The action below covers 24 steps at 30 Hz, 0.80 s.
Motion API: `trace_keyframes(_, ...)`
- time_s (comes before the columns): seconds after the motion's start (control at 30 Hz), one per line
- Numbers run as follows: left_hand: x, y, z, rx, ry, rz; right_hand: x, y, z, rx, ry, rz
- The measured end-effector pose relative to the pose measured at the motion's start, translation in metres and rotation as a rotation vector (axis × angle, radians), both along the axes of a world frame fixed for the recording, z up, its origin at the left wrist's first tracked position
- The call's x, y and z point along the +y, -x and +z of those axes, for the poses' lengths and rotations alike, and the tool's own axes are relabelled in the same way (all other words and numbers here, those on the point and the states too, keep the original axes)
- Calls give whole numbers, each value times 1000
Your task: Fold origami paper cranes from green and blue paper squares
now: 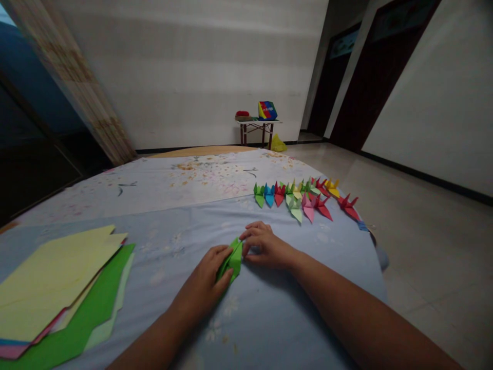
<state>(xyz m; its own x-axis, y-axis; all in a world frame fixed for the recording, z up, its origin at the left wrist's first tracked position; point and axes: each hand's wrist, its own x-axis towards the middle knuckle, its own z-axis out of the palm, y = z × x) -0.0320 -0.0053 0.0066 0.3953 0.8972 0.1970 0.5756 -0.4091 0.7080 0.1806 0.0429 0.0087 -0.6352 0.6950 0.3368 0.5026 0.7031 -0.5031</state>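
A partly folded green paper [233, 258] lies on the light blue flowered cloth [277, 313] in front of me. My left hand [206, 280] rests on its lower left part, fingers pressed against the paper. My right hand [264, 245] pinches the paper's upper tip with bent fingers. Both forearms reach in from the bottom edge.
A row of several folded paper cranes [304, 198] in green, blue, red, yellow and pink stands to the right behind my hands. A stack of coloured paper sheets [57, 288] lies at the left. A small table [257, 128] with objects stands by the far wall.
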Motion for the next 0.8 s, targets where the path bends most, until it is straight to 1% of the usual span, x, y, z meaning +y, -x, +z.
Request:
trace_keyframes(0.13, 5, 5, -8, 191, -31, -21, -1, -1, 2, -26, -15, 1)
trace_keyframes(0.27, 5, 9, -9, 290, -91, -81, 0, 4, -2, -73, -85, 27)
trace_keyframes(0.37, 4, 12, -9, 356, -161, -76, 1, 7, -7, -108, -105, 54)
trace_keyframes(0.47, 4, 16, -5, 391, -212, -24, 4, 9, -10, -122, -108, 49)
trace_keyframes(0.6, 6, 18, 4, 410, -253, 29, 7, 8, -12, -132, -145, -20)
trace_keyframes(0.7, 6, 18, 7, 425, -252, 15, 8, 6, -11, -152, -174, -55)
trace_keyframes(0.8, 5, 17, 6, 427, -245, -12, 8, 4, -8, -187, -190, -74)
